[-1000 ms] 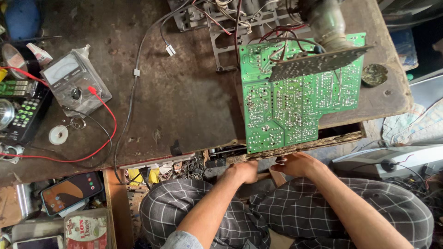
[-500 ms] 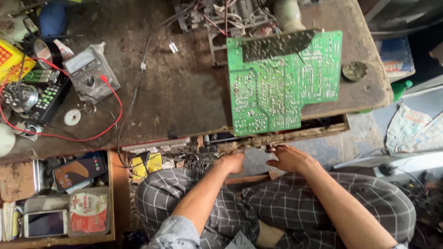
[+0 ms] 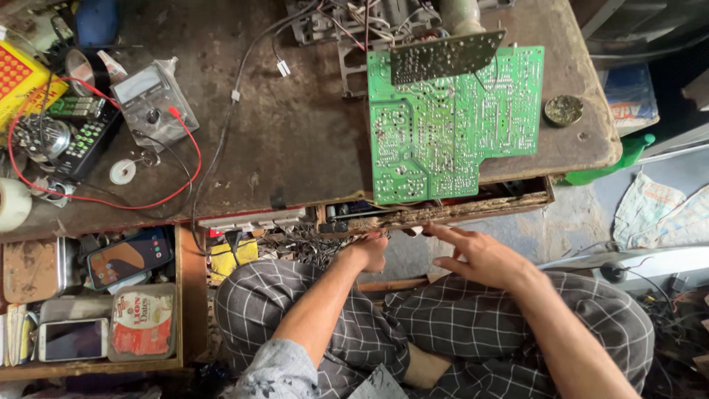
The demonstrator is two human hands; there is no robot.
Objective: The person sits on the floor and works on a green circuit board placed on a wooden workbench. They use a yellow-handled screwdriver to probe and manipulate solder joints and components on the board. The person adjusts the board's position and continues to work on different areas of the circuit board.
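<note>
**Hands at the drawer under the bench**

The left hand point(image 3: 367, 250) reached into the open drawer point(image 3: 473, 207) below the bench point(image 3: 295, 133), fingers curled at its front edge; whether they gripped anything could not be told. The right hand point(image 3: 473, 255) hovered just before the drawer, fingers spread and empty. A green circuit board point(image 3: 443, 133) lay on the bench directly above, overhanging the drawer. A meter point(image 3: 151, 100) sat well to the left.

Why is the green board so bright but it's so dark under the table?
Head view: daylight falls straight on the green board, so its solder dots shine; the drawer beneath sits in the table's shadow. Both hands look sharp, and the edges bend slightly.
</note>
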